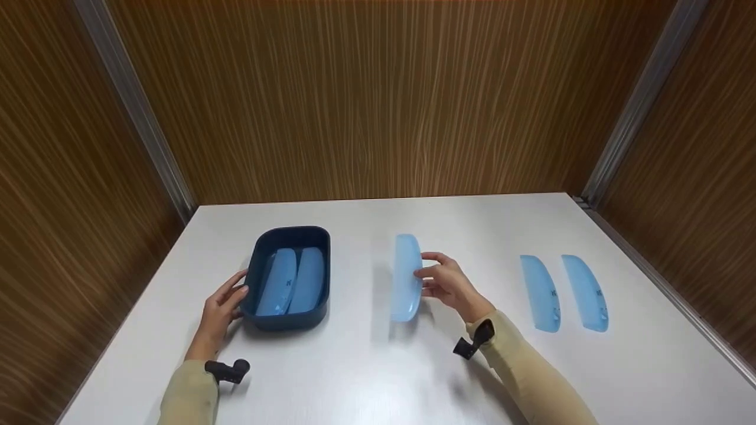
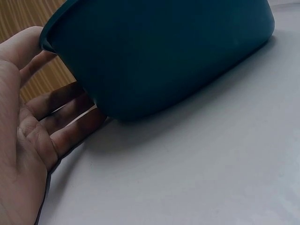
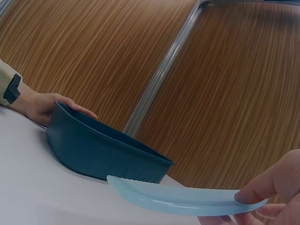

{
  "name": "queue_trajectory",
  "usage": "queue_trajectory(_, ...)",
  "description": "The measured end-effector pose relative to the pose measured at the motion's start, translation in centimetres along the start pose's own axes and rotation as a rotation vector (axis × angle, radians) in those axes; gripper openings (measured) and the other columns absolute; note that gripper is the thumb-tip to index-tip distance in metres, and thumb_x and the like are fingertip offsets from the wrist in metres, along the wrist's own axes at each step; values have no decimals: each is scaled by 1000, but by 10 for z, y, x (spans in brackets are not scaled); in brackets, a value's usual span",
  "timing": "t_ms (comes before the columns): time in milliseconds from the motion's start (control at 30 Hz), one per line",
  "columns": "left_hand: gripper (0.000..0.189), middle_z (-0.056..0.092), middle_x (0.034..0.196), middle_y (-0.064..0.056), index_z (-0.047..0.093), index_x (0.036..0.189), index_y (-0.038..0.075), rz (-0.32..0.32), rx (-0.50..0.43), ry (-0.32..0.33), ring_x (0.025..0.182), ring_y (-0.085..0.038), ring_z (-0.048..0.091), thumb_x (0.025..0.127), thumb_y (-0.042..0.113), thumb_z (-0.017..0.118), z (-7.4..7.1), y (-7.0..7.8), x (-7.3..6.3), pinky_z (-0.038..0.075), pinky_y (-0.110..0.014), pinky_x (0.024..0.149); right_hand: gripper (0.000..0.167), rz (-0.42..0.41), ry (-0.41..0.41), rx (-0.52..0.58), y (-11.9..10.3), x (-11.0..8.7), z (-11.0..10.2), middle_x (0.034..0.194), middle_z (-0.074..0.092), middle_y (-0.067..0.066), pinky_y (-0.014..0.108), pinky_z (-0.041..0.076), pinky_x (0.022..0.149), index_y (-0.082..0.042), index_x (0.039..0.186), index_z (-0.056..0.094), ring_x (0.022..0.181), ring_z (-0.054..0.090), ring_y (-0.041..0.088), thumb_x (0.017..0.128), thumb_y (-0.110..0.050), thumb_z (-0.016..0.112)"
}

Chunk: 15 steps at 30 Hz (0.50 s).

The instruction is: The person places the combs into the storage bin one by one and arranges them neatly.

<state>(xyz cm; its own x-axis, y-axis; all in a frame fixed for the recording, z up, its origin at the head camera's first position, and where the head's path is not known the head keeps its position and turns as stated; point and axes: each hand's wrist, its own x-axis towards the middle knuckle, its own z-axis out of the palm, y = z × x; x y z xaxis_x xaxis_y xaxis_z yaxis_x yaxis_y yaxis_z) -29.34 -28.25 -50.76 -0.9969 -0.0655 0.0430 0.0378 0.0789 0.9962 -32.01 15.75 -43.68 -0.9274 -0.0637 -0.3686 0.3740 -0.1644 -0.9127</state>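
Note:
My right hand holds a light blue half-moon plastic piece by its curved side, between thumb and fingers, above the table's middle. In the right wrist view this piece shows fine notches along its straighter edge. My left hand grips the left side of a dark blue bin, thumb at the rim and other fingers against the outer wall. Inside the bin, two similar blue pieces, a left one and a right one, lie side by side.
Two more half-moon pieces, one nearer and one farther right, lie on the white table. Wood-grain panels with metal corner strips stand behind and at both sides.

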Motion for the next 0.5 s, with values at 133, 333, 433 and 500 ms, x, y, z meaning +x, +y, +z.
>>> queue_trajectory(133,52,51,131,-15,44,140,20,9,-3,1,109,-17,53,92,34,59,0,0,0,49,-29,74,56,-1,-5,-5,-1,0,8,118,49,20,31,50,55,-10,128,45,75,57,25,78,8,62)
queue_trajectory(333,52,50,131,-17,44,140,19,15,-8,2,107,-16,54,92,33,58,0,0,0,50,-29,75,56,5,-17,-10,-3,-1,21,121,49,19,32,50,56,-11,128,46,80,58,26,78,6,64)
queue_trajectory(433,51,50,130,-19,43,140,18,18,-14,-2,107,-18,53,93,31,58,0,1,0,50,-28,75,56,6,-28,-10,-4,-1,27,122,49,20,32,51,58,-11,129,46,85,59,29,79,6,64)
queue_trajectory(500,50,50,130,-20,43,140,17,8,-23,-6,109,-20,53,93,28,57,1,6,-3,50,-28,75,56,9,-32,-12,-5,-2,31,122,49,20,33,52,59,-12,129,46,88,60,29,78,6,64)
